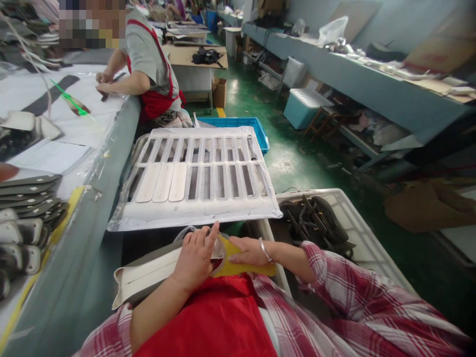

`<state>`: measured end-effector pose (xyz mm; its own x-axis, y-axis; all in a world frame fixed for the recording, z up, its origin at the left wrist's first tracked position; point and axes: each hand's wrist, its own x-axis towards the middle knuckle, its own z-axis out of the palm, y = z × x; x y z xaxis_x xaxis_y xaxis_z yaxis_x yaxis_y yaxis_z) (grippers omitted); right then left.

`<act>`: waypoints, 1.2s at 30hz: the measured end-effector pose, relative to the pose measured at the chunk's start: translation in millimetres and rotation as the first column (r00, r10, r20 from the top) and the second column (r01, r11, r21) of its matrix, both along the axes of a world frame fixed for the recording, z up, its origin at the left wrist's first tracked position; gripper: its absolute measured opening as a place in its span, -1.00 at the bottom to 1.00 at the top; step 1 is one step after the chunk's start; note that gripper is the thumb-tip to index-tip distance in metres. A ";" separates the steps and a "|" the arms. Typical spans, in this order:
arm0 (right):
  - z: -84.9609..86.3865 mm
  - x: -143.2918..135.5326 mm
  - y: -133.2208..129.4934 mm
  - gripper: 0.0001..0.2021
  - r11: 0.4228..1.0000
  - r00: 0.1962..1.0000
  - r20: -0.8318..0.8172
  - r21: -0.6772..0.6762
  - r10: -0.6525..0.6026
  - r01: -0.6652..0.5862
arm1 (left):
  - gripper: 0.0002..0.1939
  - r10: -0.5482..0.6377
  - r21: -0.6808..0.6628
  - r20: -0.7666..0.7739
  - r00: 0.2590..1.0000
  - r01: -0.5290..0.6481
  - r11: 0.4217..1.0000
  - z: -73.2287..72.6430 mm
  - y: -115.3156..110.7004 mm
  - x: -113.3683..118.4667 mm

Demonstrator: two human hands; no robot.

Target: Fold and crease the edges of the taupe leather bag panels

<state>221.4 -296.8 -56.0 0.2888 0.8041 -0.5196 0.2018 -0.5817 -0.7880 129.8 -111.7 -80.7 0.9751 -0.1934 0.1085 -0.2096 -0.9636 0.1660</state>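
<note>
Red cloth apron [219, 317] covers my front, cut off below. Beyond my hands lies a white slatted rack [186, 210]. Under my left hand [195, 258], partly hidden, is a long cream-and-grey panel [148, 272]; fingers extended, grip unclear. My right hand [247, 250] pinches a flat yellow piece [238, 268], thumb uppermost, fingers hidden.

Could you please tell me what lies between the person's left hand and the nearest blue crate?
In the head view, a white slotted rack lies between the left hand and the blue crate; three pale pieces rest on it.
</note>
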 end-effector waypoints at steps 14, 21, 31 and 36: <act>-3.7 10.5 9.0 -0.69 0.996 0.997 -0.079 -0.091 0.005 -0.012 | -0.11 -0.046 -0.066 -0.013 0.999 0.045 0.997 -0.7 7.1 -0.1; -9.7 11.6 12.8 -0.76 0.993 0.902 -0.419 -0.100 -0.105 0.069 | -0.14 -0.058 -0.040 -0.020 0.998 0.057 0.998 -2.0 8.8 0.4; -10.9 13.3 18.0 -0.75 0.991 0.793 -0.598 -0.020 -0.117 0.131 | -0.16 -0.070 -0.032 -0.011 0.998 0.069 0.997 -2.7 11.1 0.9; -11.6 11.6 21.5 -0.75 0.984 0.767 -0.627 0.004 -0.137 0.179 | -0.15 -0.087 -0.008 -0.017 0.996 0.087 0.996 -4.3 14.3 0.7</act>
<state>233.0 -275.3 -67.6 0.0458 0.8113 -0.5828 -0.4350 -0.5090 -0.7428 130.4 -97.4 -85.0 0.9563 -0.2771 0.0936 -0.2899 -0.9406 0.1769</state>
